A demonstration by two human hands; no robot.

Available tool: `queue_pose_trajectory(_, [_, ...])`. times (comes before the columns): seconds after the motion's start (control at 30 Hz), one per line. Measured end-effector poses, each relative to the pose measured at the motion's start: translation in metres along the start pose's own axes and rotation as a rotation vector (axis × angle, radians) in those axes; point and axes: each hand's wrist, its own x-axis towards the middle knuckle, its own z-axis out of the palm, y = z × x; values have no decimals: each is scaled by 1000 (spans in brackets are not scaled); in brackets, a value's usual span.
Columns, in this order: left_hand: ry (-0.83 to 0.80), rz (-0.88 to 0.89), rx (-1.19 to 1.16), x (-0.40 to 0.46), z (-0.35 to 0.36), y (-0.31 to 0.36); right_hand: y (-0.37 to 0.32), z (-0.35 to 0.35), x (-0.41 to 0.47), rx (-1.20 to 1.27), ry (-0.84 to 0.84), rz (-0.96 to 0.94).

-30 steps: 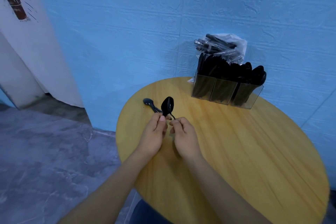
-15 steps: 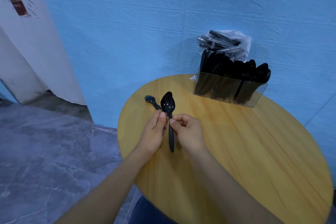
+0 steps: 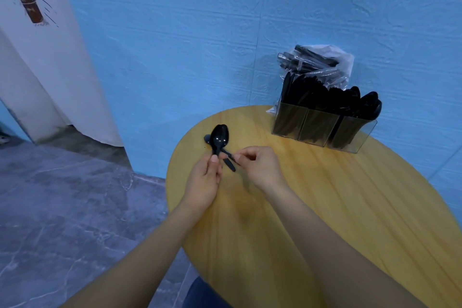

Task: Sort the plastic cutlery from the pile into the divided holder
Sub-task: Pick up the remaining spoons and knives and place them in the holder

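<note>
A black plastic spoon (image 3: 220,136) is raised bowl-up over the left side of the round wooden table (image 3: 325,207). My left hand (image 3: 205,180) grips its neck under the thumb. My right hand (image 3: 260,167) pinches a thin black handle that sticks out to the right from the same neck; whether this is a second spoon I cannot tell. Another black spoon (image 3: 207,138) lies on the table behind, its handle end showing between my hands. The clear divided holder (image 3: 322,130), with three compartments full of black cutlery, stands at the table's far edge.
A plastic bag of wrapped black cutlery (image 3: 325,62) leans on the blue wall behind the holder. Grey stone floor (image 3: 75,207) drops away to the left of the table edge. A white pillar (image 3: 50,70) stands at the far left.
The handle that hung down between my hands now points right, pinched in my right fingers. My left thumb has closed on the spoon's neck. The spoon on the table has not moved.
</note>
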Motion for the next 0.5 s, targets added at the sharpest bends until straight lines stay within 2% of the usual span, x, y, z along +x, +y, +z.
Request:
queue_pose_trajectory(0.1, [131, -71, -9, 11, -10, -5, 5, 9, 18, -214, 45, -43])
queue_pose_trajectory(0.33, [117, -30, 13, 11, -6, -7, 11, 42, 49, -582, -22, -66])
queue_pose_trajectory(0.5, [129, -44, -26, 11, -7, -7, 16, 38, 47, -761, 30, -167])
